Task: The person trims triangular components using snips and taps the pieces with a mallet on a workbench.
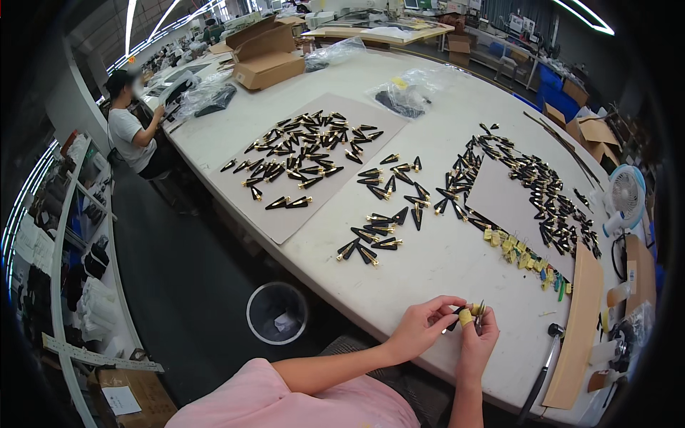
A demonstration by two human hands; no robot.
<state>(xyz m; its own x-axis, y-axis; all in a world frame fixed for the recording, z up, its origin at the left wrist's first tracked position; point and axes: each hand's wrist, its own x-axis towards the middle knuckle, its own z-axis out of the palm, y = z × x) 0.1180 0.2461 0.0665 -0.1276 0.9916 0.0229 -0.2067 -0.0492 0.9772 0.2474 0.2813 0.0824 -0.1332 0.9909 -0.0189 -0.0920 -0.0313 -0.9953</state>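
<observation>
Spanning most of the view: one white table (428,285), curved by the lens.
- Person at far left, one, standing beside the table (132,132).
- Grey sheets, two: left sheet (267,220) and right sheet (503,187), both flat on the table.
- Open cardboard box (267,68), one, on the far part of the table.
- Cardboard strip (576,332), one, at the right edge.
- Waste bin (251,314), one, on the floor, pale scrap inside.
- Fan (626,192), one, blue and white.
- Long-handled tool (548,360), one, dark head, beside the strip.
- Hands, two, close together over the near edge. Left hand (417,332): thumb and fingers narrowed on one dark piece (454,322), apparently a clip. Right hand (478,348): fingers curled around one small metal tool (480,312); two yellow wraps (466,318) on its digits.
- Yellow pieces (524,257), over ten, heaped along the right sheet's near edge.
- Black-and-gold clips (298,202): dozens on the left sheet, about eighteen mid-table, dozens around the right sheet; overlap prevents an exact count.
</observation>
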